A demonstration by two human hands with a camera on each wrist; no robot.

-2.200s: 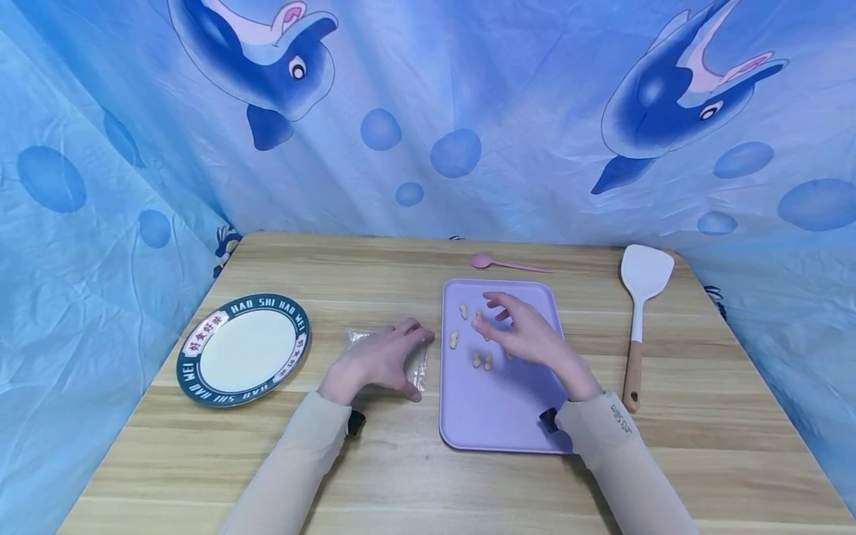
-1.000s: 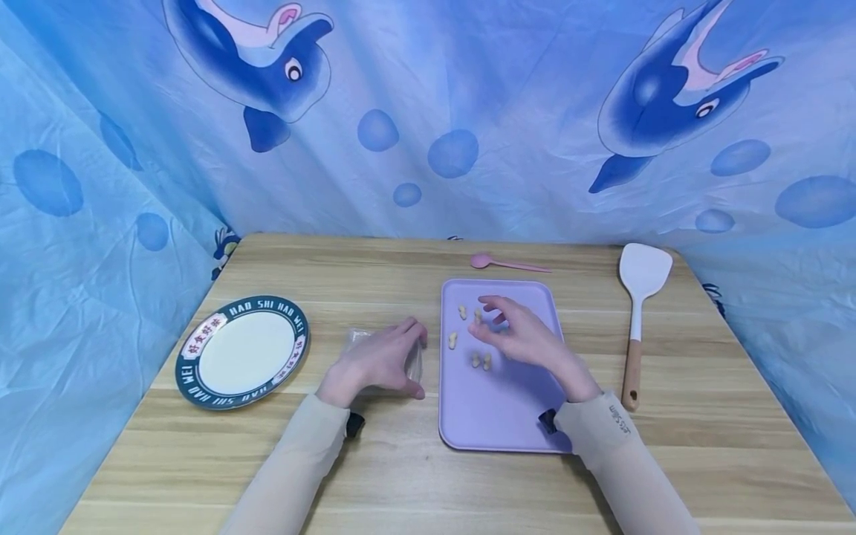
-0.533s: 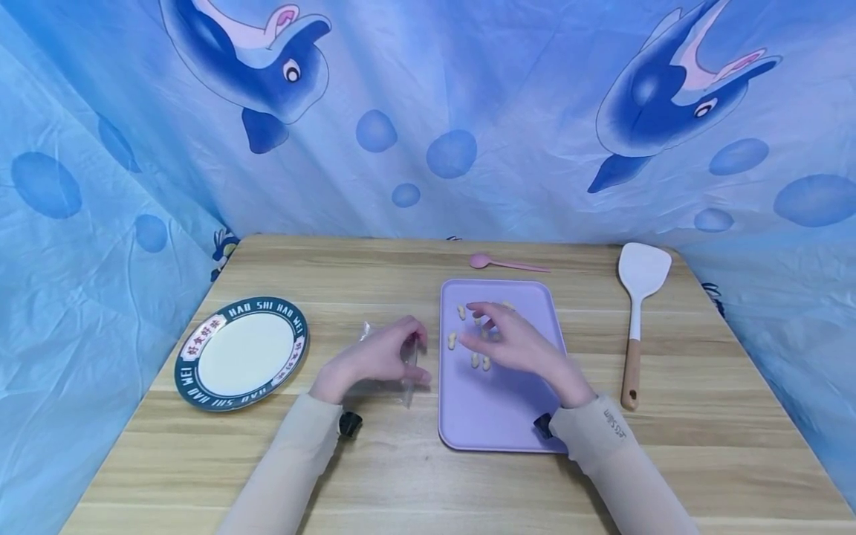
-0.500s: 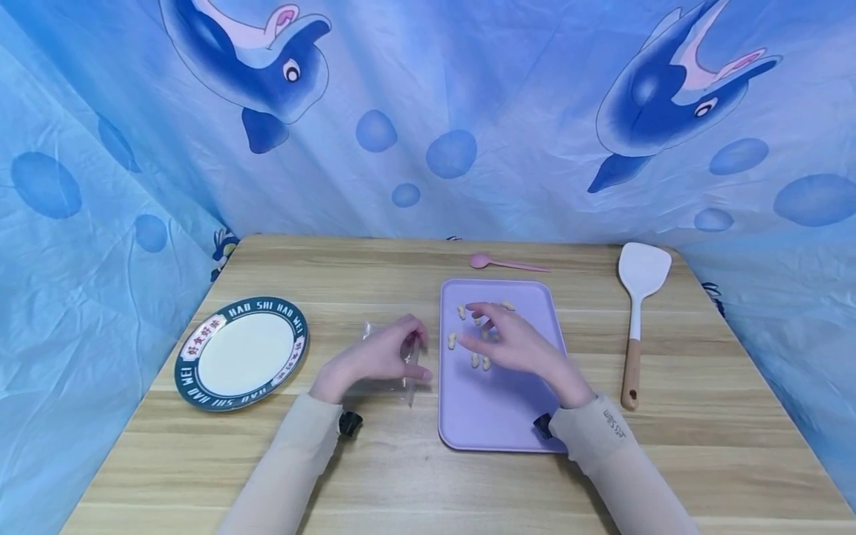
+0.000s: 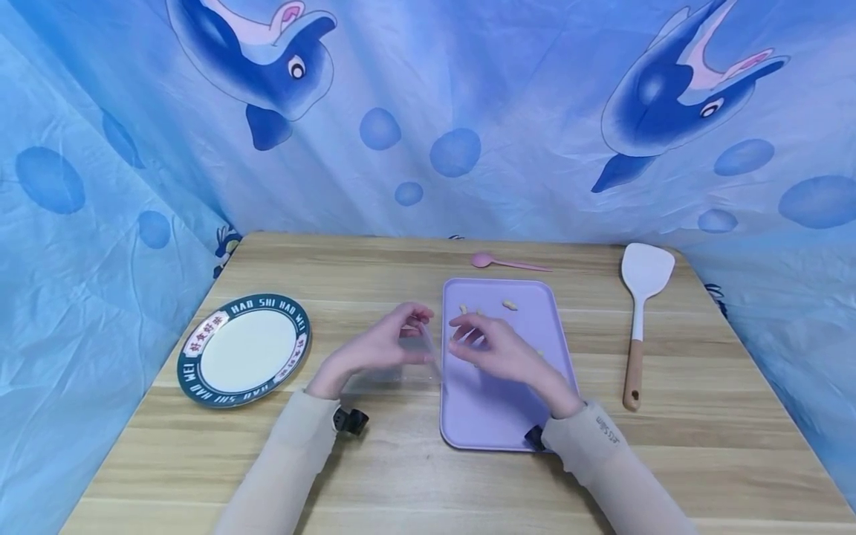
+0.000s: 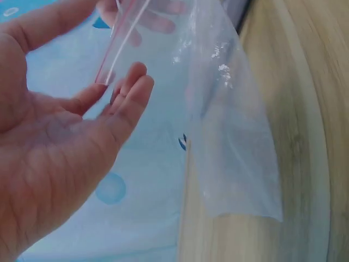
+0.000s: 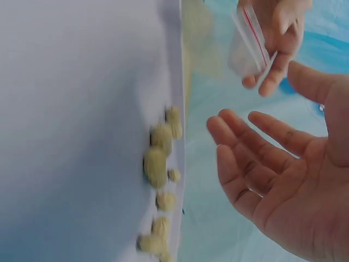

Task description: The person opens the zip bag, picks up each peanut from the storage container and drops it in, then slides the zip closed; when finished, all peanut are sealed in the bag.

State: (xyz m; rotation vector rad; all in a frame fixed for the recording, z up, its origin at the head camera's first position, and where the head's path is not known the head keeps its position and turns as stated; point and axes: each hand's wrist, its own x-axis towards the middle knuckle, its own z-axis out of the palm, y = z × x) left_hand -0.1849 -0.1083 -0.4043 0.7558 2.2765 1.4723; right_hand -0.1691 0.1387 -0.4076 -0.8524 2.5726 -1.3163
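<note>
A clear zip-lock bag (image 6: 240,158) with a red line along its mouth hangs from my left hand (image 5: 377,345), which pinches it by the zip edge just above the table. My right hand (image 5: 498,351) is over the purple tray (image 5: 488,423), its fingers loosely bent and pointing toward the bag. Nothing lies between those fingers in the right wrist view, and a gap separates them from the bag (image 7: 246,49). Several peanuts (image 7: 155,166) lie on the tray. In the head view the right hand hides some of them, while one peanut (image 5: 510,305) shows near the far edge.
On the left of the wooden table (image 5: 374,475) sits a green-rimmed plate (image 5: 247,351). A pink spoon (image 5: 511,264) lies behind the tray. To its right is a white spatula (image 5: 637,319) with a wooden handle. A blue dolphin curtain (image 5: 428,104) surrounds the back and sides.
My left hand has lifted the bag from the table and brought it right, toward the tray. My right hand has moved left across the tray, toward the bag.
</note>
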